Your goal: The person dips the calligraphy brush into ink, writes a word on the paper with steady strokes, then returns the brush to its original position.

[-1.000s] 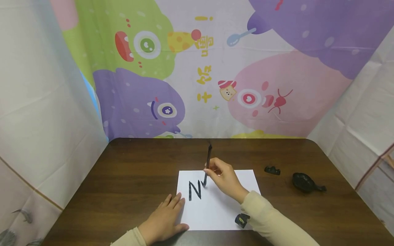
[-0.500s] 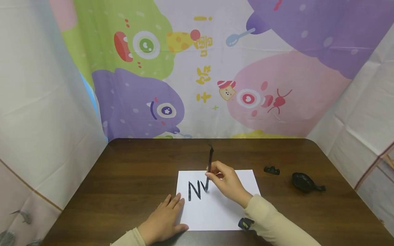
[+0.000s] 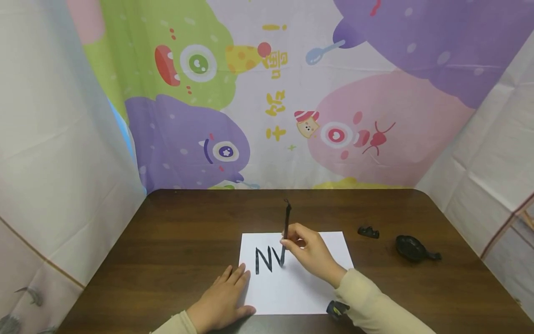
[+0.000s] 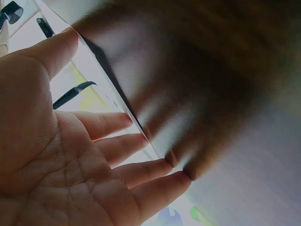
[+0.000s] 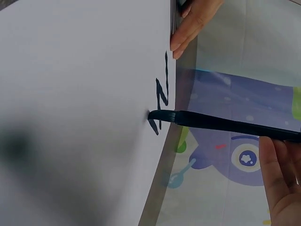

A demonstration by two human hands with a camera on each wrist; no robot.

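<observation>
My right hand (image 3: pixel 310 250) pinches a dark writing brush (image 3: pixel 287 220) between thumb and fingers, its handle nearly upright. In the right wrist view the bent bristles of the brush (image 5: pixel 221 122) touch the white paper (image 5: pixel 84 61), at the end of a black slanting stroke. To the left of that stroke a black letter N (image 3: pixel 263 260) is painted on the sheet. My left hand (image 3: pixel 223 294) lies with fingers extended at the paper's left edge; in the left wrist view the fingertips of the left hand (image 4: pixel 70 160) meet the sheet.
On the brown table (image 3: pixel 167 241), right of the paper, lie a small dark brush rest (image 3: pixel 368 232) with humps and a black shallow dish (image 3: pixel 412 248) with a handle. A printed cartoon curtain (image 3: pixel 275 162) hangs behind the table's far edge.
My right hand has moved the brush toward me and slightly right, and the slanting stroke beside the N has grown longer. The left hand has stayed in place.
</observation>
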